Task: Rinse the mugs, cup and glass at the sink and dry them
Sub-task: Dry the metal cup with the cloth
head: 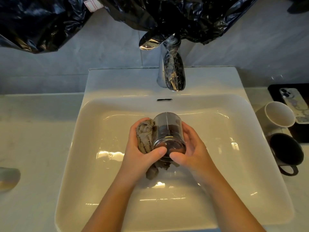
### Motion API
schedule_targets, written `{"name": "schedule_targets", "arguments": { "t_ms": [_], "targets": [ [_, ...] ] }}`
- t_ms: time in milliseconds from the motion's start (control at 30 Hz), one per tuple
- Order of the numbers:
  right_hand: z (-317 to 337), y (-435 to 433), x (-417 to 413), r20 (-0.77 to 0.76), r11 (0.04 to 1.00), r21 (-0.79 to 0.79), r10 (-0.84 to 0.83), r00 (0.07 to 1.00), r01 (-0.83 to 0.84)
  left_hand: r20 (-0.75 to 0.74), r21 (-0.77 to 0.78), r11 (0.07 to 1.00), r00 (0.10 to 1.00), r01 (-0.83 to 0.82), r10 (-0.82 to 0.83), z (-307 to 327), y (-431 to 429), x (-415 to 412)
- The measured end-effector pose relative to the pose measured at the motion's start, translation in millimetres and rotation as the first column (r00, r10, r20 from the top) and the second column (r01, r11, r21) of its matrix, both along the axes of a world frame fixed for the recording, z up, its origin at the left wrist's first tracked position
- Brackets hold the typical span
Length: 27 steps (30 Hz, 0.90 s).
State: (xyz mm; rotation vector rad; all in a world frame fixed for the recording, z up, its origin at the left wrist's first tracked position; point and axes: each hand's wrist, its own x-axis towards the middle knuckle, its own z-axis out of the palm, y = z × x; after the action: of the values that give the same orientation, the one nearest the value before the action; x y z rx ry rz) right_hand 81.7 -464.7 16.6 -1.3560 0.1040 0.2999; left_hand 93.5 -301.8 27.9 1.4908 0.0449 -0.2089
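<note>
Head view, hands: left hand (143, 154) grips cloth (145, 136) against glass (167, 129); right hand (192, 148) wraps it.
Glass: if wet, may slip from you, hit sink (117, 81).

Cloth (144, 138) mostly covered by left hand (142, 154) and glass (168, 131); right hand (192, 148) fingers hidden behind glass; dark shape inside glass unclear; sink (117, 81) bottom hidden beneath hands; phone (294, 101) and black tray (274, 91) cut by right edge; object (8, 178) at left edge cut off, blurred, unidentifiable; white mug (279, 114) handle out of sight; forearms cut by bottom edge
</note>
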Motion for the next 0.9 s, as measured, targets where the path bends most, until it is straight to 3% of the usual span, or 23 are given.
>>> {"name": "schedule_targets", "arguments": {
  "t_ms": [100, 200, 267, 467, 667, 800, 900],
  "targets": [
    [-2, -2, 1, 0.018, 1.000, -0.029, -0.012, 1.000, 0.013, 0.106, -0.009, 1.000, 0.994, -0.010, 0.010, 0, 0, 0],
    [-6, -2, 2, 0.030, 0.994, -0.106, -0.004, 1.000, 0.007, 0.340, 0.223, 0.975, 0.938, -0.009, -0.070, 2, 7, 5],
    [-6, -2, 3, 0.040, 0.986, -0.167, -0.001, 0.999, 0.007, 0.408, 0.309, 0.951, 0.899, 0.029, -0.160, 5, 12, 10],
    [-6, -8, -1, 0.079, 0.899, -0.411, 0.203, 0.976, -0.154, 0.272, 0.449, 0.881, 0.917, 0.147, -0.292, 5, 19, 31],
    [-12, -10, 4, 0.137, 0.850, -0.525, 0.143, 0.980, -0.051, 0.324, 0.491, 0.842, 0.850, 0.223, -0.414, 10, 17, 17],
    [-6, -3, 0, 0.170, 0.823, -0.551, 0.270, 0.948, -0.135, 0.276, 0.552, 0.818, 0.892, 0.158, -0.359, 10, 12, 33],
    [-8, 0, -1, 0.196, 0.818, -0.564, 0.263, 0.945, -0.111, 0.290, 0.538, 0.831, 0.896, 0.139, -0.338, 6, 12, 32]
  ]
}}
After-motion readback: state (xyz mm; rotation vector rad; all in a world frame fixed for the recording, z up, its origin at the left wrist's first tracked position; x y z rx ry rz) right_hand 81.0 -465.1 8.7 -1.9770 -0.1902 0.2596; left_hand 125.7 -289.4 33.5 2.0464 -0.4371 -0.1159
